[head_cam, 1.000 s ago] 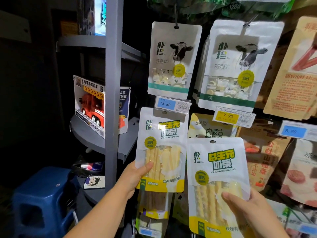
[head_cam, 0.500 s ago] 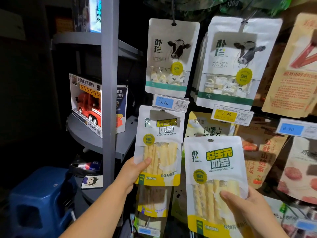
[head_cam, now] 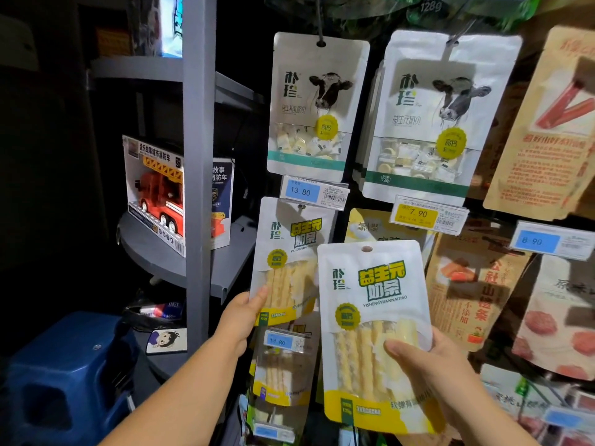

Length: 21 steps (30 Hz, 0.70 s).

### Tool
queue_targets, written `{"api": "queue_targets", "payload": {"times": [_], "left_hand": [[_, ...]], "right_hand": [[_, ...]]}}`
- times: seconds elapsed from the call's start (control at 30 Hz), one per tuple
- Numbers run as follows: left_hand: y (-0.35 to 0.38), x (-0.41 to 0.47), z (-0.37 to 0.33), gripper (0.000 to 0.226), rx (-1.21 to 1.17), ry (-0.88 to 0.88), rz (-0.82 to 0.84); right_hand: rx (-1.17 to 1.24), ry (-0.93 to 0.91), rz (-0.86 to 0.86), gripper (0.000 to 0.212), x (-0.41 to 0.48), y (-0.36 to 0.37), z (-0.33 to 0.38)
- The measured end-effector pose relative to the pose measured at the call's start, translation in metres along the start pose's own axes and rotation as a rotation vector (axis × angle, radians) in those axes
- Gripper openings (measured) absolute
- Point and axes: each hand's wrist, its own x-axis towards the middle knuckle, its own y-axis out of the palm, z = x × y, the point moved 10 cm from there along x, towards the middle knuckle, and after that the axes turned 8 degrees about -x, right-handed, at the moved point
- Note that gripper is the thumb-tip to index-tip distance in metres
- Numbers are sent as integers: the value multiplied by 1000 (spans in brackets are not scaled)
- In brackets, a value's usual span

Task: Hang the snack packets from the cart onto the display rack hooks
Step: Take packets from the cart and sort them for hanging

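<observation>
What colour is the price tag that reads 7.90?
Yellow. The 7.90 price tag shows best in the head view, under the cow packets.

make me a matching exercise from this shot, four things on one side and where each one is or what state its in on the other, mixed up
Things:
1. packet in the right hand
2. packet at the left hand
3. toy fire truck box
4. blue stool

Places or states:
A. on the grey shelf left of the post
B. hanging under the blue 13.80 tag
C. low in the left corner
D. held free in front of the rack, not on a hook

Pairs: 1-D, 2-B, 3-A, 4-C
</observation>
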Motion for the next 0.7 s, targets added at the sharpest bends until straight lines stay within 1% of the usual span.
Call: {"api": "queue_targets", "payload": {"times": [0.03, 0.07, 0.1, 0.17, 0.2, 0.3, 0.33, 0.37, 0.4, 0.5, 0.53, 0.6, 0.63, 0.7], "left_hand": [[-4, 2, 1, 78, 42, 9, -22], [-6, 1, -3, 74, 84, 28, -56], [-8, -5, -9, 58, 111, 47, -102], [-12, -14, -20, 23, 143, 96, -203], [-14, -18, -25, 14, 157, 133, -244], [-15, -41, -43, 17, 190, 273, -352], [-11, -50, -47, 20, 206, 301, -347], [-3, -57, -46, 26, 204, 309, -299], [8, -62, -42, 34, 179, 293, -211], [47, -72, -13, 59, 8, 72, 134], [56, -76, -7, 65, -47, 17, 219], [68, -83, 0, 77, -107, -31, 349], [71, -84, 1, 77, -117, -31, 381], [70, -85, -4, 61, -125, -4, 361]], "right_hand": [[2, -11, 9, 83, 3, 4, 2], [11, -21, 26, 89, 6, 9, 3], [19, -21, 36, 88, 8, 13, 3], [31, -23, 57, 71, 12, 22, 6], [31, -24, 70, 65, 13, 27, 7], [3, -27, 97, 62, 19, 41, 7], [4, -23, 99, 62, 22, 44, 7], [11, -24, 102, 61, 24, 48, 8], [21, -31, 106, 61, 26, 52, 11], [51, -52, 111, 56, 34, 64, 17], [61, -59, 112, 53, 36, 67, 20], [75, -76, 128, 50, 38, 75, 27], [75, -86, 142, 49, 40, 79, 30], [55, -102, 155, 43, 43, 85, 35]]}}
